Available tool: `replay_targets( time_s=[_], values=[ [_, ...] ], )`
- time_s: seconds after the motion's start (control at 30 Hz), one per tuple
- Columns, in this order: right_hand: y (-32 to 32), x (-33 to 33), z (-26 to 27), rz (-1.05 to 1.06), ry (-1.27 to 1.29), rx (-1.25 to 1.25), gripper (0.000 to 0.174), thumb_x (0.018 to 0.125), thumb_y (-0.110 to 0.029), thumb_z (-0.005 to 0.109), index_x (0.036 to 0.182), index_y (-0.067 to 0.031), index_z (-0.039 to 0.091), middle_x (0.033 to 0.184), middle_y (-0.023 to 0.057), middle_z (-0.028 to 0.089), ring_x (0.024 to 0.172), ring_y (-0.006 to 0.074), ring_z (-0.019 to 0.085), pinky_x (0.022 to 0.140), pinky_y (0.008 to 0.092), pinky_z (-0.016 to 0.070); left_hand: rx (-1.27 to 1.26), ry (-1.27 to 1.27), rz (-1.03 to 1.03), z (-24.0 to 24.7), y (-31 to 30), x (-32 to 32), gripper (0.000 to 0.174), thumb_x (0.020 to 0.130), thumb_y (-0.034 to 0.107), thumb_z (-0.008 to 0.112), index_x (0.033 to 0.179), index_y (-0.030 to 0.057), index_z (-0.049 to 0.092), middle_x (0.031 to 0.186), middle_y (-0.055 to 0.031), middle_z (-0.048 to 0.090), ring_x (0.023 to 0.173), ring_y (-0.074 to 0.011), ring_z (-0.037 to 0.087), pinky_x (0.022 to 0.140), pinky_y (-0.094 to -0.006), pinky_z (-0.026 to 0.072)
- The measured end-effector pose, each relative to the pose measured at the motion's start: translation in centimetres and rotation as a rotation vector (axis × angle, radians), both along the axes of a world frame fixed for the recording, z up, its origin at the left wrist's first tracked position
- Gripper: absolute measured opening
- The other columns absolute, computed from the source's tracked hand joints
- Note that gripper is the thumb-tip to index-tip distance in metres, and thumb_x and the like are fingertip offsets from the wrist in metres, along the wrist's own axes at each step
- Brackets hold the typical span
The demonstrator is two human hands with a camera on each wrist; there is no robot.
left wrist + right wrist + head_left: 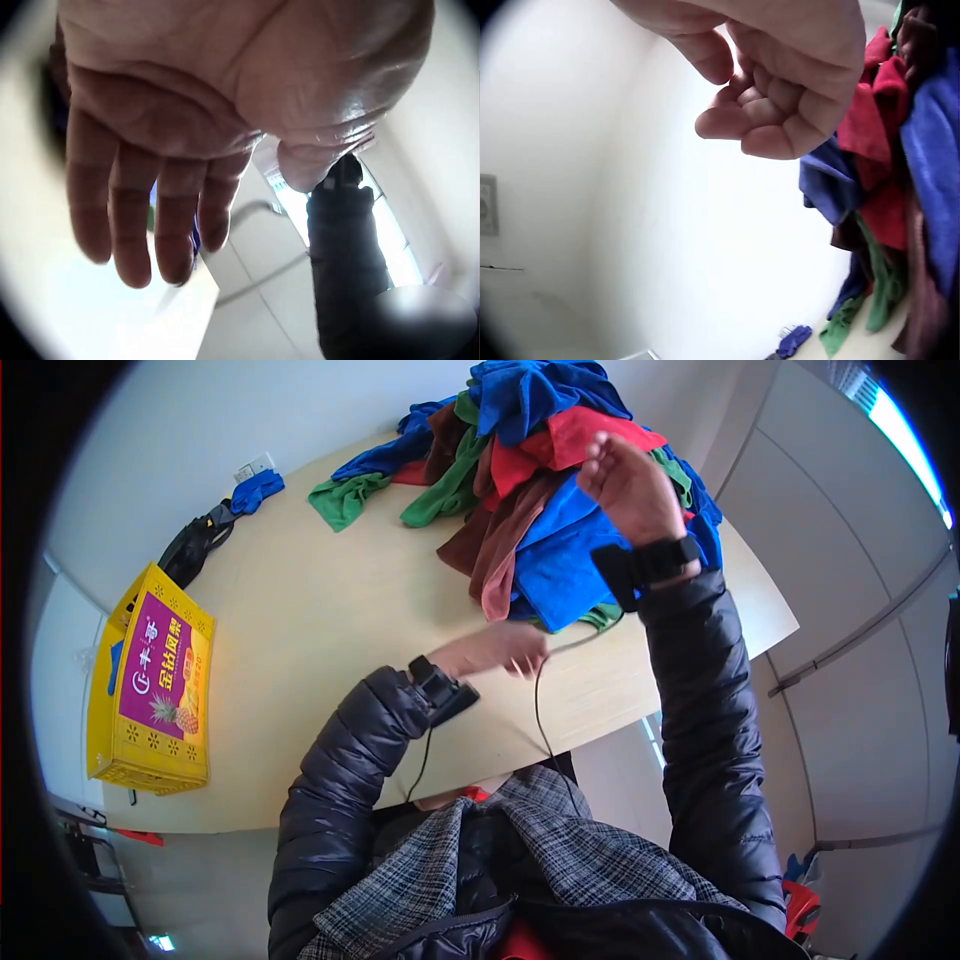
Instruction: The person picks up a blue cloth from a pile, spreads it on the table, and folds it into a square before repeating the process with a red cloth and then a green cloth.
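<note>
Pale tabletop (290,610) spreads beneath the heaped blue, red, brown and green cloths (565,565) at upper centre. Your right hand (632,490), near them, is empty, fingers loosely curled; your left hand (500,648), mid-frame, has relaxed fingers slightly spread, pinching nothing. Keep the thin cable (538,710) clear of both.

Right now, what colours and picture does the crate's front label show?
The label is purple and yellow, with a pineapple; clearest in the head view.

pile: blue, red, green and brown cloths (570,550), kinda messy
box: yellow plastic with purple panel (160,680), left end of pale wooden surface (300,610)
</note>
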State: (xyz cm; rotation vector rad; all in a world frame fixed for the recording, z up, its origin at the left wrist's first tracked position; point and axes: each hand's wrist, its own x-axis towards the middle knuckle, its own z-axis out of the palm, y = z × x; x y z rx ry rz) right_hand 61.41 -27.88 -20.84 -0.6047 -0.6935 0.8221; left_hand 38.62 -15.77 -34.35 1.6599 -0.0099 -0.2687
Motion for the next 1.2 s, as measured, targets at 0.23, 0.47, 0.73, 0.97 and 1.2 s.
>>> replay_targets(
  time_s=[0.23, 0.47, 0.73, 0.97, 1.2],
  values=[
    [0.9, -2.3, -8.3, -0.324, -0.321, -0.473, 0.021, 0.095, -0.025, 0.065, 0.108, -0.0084, 0.064, 0.093, 0.0037, 0.066, 0.083, 0.0155, 0.064, 0.076, 0.0282, 0.0527, 1.167, -0.387, 0.779, -4.0, 5.7, 4.9, 0.034, 0.097, 0.036, 0.062, 0.087, 0.0043, 0.057, 0.079, -0.0194, 0.063, 0.078, -0.0403, 0.064, 0.067, -0.0472, 0.0498],
    [5.3, -5.8, -9.5, -1.071, -1.735, -0.183, 0.035, 0.076, -0.007, 0.067, 0.11, -0.0123, 0.067, 0.096, 0.0084, 0.068, 0.097, 0.0304, 0.064, 0.087, 0.0394, 0.0521, 1.121, -0.677, 0.493, 5.4, 4.1, -3.9, 0.027, 0.098, 0.023, 0.058, 0.081, 0.0042, 0.052, 0.071, -0.0216, 0.054, 0.072, -0.0434, 0.058, 0.06, -0.0505, 0.0435],
    [6.8, -4.8, -13.3, -0.619, -1.702, -0.599, 0.025, 0.078, -0.012, 0.066, 0.102, -0.0102, 0.072, 0.101, 0.0089, 0.071, 0.108, 0.0305, 0.063, 0.096, 0.038, 0.0483, 0.913, -0.525, 0.682, 8.7, 8.8, -12.4, 0.033, 0.099, 0.013, 0.06, 0.072, 0.0037, 0.046, 0.061, -0.0041, 0.047, 0.057, -0.0118, 0.052, 0.053, -0.0296, 0.0417],
    [2.2, -3.7, -11.4, -0.243, -1.475, -0.644, 0.03, 0.085, -0.023, 0.07, 0.112, -0.0111, 0.07, 0.116, 0.0123, 0.069, 0.115, 0.0318, 0.061, 0.098, 0.0403, 0.0486, 0.879, -0.5, 0.582, 9.8, 14.5, -1.6, 0.027, 0.099, 0.018, 0.063, 0.078, 0.0045, 0.053, 0.065, -0.0012, 0.056, 0.058, -0.0082, 0.056, 0.054, -0.0253, 0.0447],
    [0.8, 1.4, -14.2, -0.791, -1.783, -0.935, 0.055, 0.089, -0.041, 0.065, 0.139, -0.0185, 0.057, 0.155, 0.0116, 0.043, 0.143, 0.0362, 0.037, 0.111, 0.0564, 0.036, 0.244, -0.39, 0.819, 9.0, 18.2, 14.0, 0.053, 0.098, 0.023, 0.066, 0.14, -0.0011, 0.046, 0.113, -0.0098, 0.062, 0.077, -0.0148, 0.068, 0.065, -0.0273, 0.0556]
  ],
)
